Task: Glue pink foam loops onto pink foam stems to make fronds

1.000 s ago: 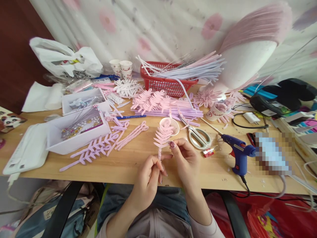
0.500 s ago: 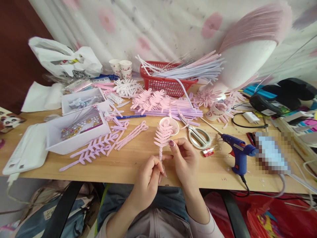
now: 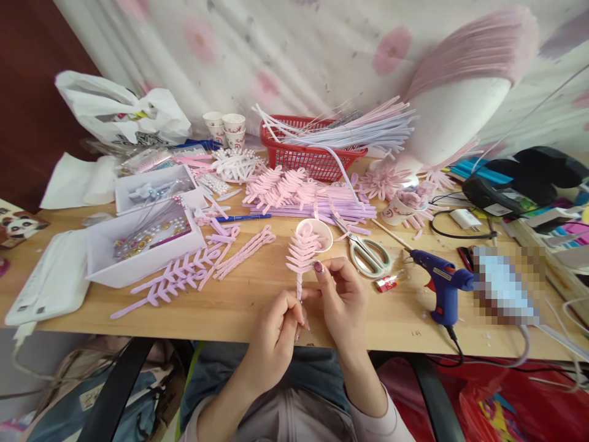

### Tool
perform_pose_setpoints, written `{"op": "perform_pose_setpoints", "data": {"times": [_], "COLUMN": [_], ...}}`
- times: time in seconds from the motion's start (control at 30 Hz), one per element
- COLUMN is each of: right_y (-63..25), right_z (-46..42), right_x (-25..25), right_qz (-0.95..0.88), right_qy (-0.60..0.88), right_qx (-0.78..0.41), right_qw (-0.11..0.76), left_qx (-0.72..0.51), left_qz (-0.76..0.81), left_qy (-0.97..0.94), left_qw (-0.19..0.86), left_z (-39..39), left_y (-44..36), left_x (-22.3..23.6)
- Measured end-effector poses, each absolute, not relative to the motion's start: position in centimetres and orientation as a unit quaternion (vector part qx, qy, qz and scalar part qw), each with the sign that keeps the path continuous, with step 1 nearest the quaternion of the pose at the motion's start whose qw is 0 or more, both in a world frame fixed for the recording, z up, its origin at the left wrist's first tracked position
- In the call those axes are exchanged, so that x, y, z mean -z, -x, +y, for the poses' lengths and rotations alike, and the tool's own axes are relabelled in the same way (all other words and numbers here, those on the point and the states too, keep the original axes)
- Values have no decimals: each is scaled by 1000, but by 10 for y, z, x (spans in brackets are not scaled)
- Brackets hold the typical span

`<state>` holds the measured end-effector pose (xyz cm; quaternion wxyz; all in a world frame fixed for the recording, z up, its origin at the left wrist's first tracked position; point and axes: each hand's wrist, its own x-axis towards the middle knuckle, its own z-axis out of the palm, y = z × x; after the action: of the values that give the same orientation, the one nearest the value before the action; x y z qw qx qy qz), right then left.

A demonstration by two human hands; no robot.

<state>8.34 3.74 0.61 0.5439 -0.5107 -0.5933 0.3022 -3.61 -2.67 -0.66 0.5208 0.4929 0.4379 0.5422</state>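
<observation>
A pink pipe-cleaner leaf [image 3: 300, 255] with several pointed side loops stands upright above the table's front part. My left hand [image 3: 278, 322] is closed round the bottom of its twisted stem. At the leaf's lower right edge, my right hand [image 3: 343, 301] has its thumb and forefinger pinched on a side loop; its other fingers curl behind. Right behind the leaf is a white paper cup [image 3: 324, 236], partly hidden by it. Scissors [image 3: 368, 253] with pale green handles lie to the right of the cup.
A blue glue gun [image 3: 444, 282] rests at the right. Pink leaves [image 3: 280, 187] are piled before a red basket [image 3: 313, 162] of pipe cleaners. Purple leaf sprigs [image 3: 177, 276], pink twisted stems [image 3: 246, 252] and a white box [image 3: 138, 264] of beads lie left. A white mannequin head [image 3: 460, 116] stands behind.
Almost nothing differs. Both hands keep their hold on the pink leaf, and the view has shifted very slightly.
</observation>
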Motion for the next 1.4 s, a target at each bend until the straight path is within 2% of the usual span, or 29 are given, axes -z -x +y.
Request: {"op": "perform_pose_setpoints", "data": {"times": [0.47,1.0,1.4], "right_y": [-89,-88,-86], "right_z": [28,29,29], "right_x": [-4,-2,-3], "right_qz": [-593,-635,-654], "right_qy": [465,462,469], "right_qx": [-327,-278,-232], "right_qw": [570,554,546], "left_qx": [-561,-546,-533], "left_qz": [427,440,459], "left_qy": [-421,-451,-506], "left_qw": [570,552,499], "left_z": [-25,-25,-26], "left_y": [35,36,38], "left_x": [3,3,6]}}
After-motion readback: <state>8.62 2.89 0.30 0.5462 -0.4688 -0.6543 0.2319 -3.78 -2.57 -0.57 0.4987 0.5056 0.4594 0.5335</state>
